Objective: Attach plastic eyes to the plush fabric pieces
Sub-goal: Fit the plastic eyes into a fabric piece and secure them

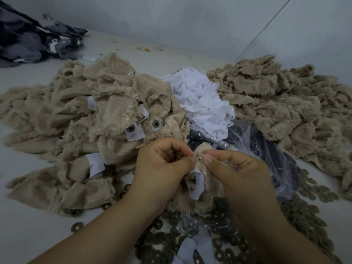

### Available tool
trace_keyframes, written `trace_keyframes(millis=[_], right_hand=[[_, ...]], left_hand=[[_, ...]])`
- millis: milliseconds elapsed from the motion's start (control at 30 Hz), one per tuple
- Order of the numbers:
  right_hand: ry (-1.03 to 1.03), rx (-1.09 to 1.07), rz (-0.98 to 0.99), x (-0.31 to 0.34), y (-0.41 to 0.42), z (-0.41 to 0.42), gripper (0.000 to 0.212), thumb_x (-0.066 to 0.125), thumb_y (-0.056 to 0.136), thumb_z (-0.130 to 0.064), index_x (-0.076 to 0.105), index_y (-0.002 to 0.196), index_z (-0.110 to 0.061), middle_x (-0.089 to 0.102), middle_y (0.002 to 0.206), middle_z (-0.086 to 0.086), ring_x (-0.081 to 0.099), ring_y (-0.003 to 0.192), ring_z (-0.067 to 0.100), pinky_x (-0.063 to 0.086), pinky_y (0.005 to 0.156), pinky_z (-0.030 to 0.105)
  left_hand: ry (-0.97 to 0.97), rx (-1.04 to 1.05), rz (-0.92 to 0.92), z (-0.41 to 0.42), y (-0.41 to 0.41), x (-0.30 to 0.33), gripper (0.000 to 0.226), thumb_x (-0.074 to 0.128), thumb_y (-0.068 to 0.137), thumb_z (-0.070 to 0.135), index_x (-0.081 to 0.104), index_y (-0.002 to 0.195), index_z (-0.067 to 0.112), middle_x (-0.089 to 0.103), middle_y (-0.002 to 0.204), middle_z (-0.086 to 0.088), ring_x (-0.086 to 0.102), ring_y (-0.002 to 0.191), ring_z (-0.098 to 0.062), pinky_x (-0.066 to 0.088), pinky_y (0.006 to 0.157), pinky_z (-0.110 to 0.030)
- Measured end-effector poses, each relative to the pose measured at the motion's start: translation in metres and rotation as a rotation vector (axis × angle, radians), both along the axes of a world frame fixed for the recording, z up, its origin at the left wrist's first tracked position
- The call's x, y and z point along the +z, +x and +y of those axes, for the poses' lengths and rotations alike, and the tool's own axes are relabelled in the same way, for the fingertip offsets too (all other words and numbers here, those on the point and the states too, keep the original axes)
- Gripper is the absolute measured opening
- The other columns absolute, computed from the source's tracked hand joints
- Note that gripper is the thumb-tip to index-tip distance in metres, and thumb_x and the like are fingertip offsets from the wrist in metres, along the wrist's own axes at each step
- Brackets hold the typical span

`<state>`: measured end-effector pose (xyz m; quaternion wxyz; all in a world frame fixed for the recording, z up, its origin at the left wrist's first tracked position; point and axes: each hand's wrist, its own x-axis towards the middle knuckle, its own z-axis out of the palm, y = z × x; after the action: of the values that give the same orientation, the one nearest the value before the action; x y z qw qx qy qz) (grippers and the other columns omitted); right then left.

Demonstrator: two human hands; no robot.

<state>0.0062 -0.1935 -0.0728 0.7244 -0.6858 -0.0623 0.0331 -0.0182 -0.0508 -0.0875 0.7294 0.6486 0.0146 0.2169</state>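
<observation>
Both hands pinch one beige plush piece point(209, 180) at the centre of the view. My left hand point(162, 164) grips its upper left edge with curled fingers. My right hand point(236, 168) pinches the fabric from the right, thumb on top. A white backing patch point(196, 187) hangs from the piece between the hands. Any plastic eye at the pinch point is hidden. Behind the hands lies a piece with two fitted eyes point(156, 123), one on a white patch point(134, 133). Several dark washers point(224, 242) are strewn below the hands.
A heap of beige plush pieces point(76, 119) lies at left and another point(285, 103) at right. White patch scraps point(202, 100) are piled behind a clear plastic bag point(266, 149) of dark parts. Dark grey fabric point(28, 40) sits far left by the wall.
</observation>
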Motion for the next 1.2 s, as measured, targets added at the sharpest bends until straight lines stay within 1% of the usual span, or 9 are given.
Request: trace_keyframes(millis=[400, 467, 567, 733, 800, 900, 967, 1033, 1200], right_hand=[[0.002, 0.014, 0.017, -0.002, 0.001, 0.000, 0.022, 0.075, 0.082, -0.004, 0.081, 0.080, -0.025, 0.079, 0.083, 0.003, 0.077, 0.079, 0.019, 0.060, 0.065, 0.025], [0.003, 0.002, 0.018, 0.000, 0.002, -0.001, 0.019, 0.075, 0.082, -0.008, 0.081, 0.081, -0.026, 0.079, 0.082, 0.003, 0.077, 0.077, 0.020, 0.061, 0.062, 0.027], [-0.015, -0.015, 0.015, 0.002, 0.004, -0.003, 0.022, 0.077, 0.082, -0.011, 0.081, 0.074, -0.032, 0.078, 0.079, -0.002, 0.076, 0.074, 0.017, 0.061, 0.060, 0.028], [-0.013, -0.015, 0.027, 0.003, 0.004, -0.005, 0.023, 0.076, 0.082, -0.006, 0.081, 0.071, -0.026, 0.078, 0.076, 0.001, 0.075, 0.069, 0.016, 0.058, 0.054, 0.022], [-0.033, -0.023, 0.032, 0.003, 0.004, -0.006, 0.018, 0.076, 0.083, -0.007, 0.081, 0.076, -0.023, 0.078, 0.076, 0.005, 0.075, 0.069, 0.022, 0.059, 0.053, 0.028], [-0.088, -0.033, 0.005, 0.002, 0.002, -0.004, 0.024, 0.074, 0.085, -0.004, 0.080, 0.076, -0.026, 0.076, 0.070, 0.009, 0.073, 0.065, 0.032, 0.062, 0.054, 0.038], [-0.113, -0.018, -0.024, 0.002, 0.000, -0.003, 0.028, 0.073, 0.085, -0.001, 0.080, 0.074, -0.026, 0.076, 0.068, 0.005, 0.074, 0.064, 0.024, 0.060, 0.053, 0.029], [-0.105, 0.003, -0.032, 0.003, -0.001, -0.001, 0.027, 0.073, 0.083, 0.003, 0.080, 0.072, -0.021, 0.076, 0.070, 0.000, 0.074, 0.065, 0.013, 0.056, 0.053, 0.018], [-0.065, 0.005, -0.039, 0.005, -0.002, 0.000, 0.024, 0.076, 0.081, -0.001, 0.078, 0.070, -0.022, 0.077, 0.070, -0.002, 0.073, 0.064, 0.006, 0.052, 0.053, 0.012]], left_hand=[[0.155, -0.009, -0.015, 0.001, 0.001, -0.001, 0.030, 0.069, 0.077, -0.012, 0.072, 0.072, 0.017, 0.068, 0.067, -0.003, 0.062, 0.062, -0.014, 0.052, 0.059, -0.023], [0.153, -0.034, -0.018, 0.004, 0.000, 0.003, 0.028, 0.065, 0.078, -0.009, 0.072, 0.074, 0.018, 0.069, 0.073, -0.002, 0.064, 0.067, -0.016, 0.051, 0.062, -0.023], [0.239, -0.162, -0.044, 0.013, -0.001, 0.009, 0.031, 0.052, 0.065, -0.005, 0.073, 0.078, 0.014, 0.065, 0.085, -0.004, 0.062, 0.080, -0.024, 0.050, 0.068, -0.027], [0.508, -0.222, -0.066, 0.016, -0.004, 0.014, 0.032, 0.073, 0.070, 0.008, 0.071, 0.099, 0.020, 0.061, 0.097, -0.001, 0.059, 0.085, -0.022, 0.051, 0.069, -0.043], [0.547, -0.208, -0.085, 0.014, -0.004, 0.014, 0.034, 0.080, 0.072, 0.017, 0.071, 0.103, 0.025, 0.062, 0.099, -0.001, 0.060, 0.090, -0.021, 0.051, 0.076, -0.041], [0.582, -0.176, -0.089, 0.011, -0.003, 0.011, 0.032, 0.084, 0.073, 0.019, 0.073, 0.103, 0.025, 0.061, 0.098, -0.001, 0.060, 0.091, -0.015, 0.050, 0.076, -0.024], [0.576, -0.157, -0.106, 0.007, -0.003, 0.009, 0.030, 0.085, 0.073, 0.009, 0.076, 0.099, 0.021, 0.060, 0.094, -0.003, 0.060, 0.087, -0.012, 0.048, 0.074, -0.017], [0.559, -0.122, -0.130, 0.005, -0.003, 0.008, 0.027, 0.084, 0.071, 0.001, 0.078, 0.092, 0.017, 0.060, 0.090, -0.006, 0.061, 0.083, -0.013, 0.050, 0.073, -0.020], [0.517, -0.092, -0.165, 0.006, -0.003, 0.008, 0.011, 0.082, 0.070, 0.005, 0.078, 0.074, 0.014, 0.059, 0.082, -0.002, 0.058, 0.076, -0.011, 0.048, 0.066, -0.017]])
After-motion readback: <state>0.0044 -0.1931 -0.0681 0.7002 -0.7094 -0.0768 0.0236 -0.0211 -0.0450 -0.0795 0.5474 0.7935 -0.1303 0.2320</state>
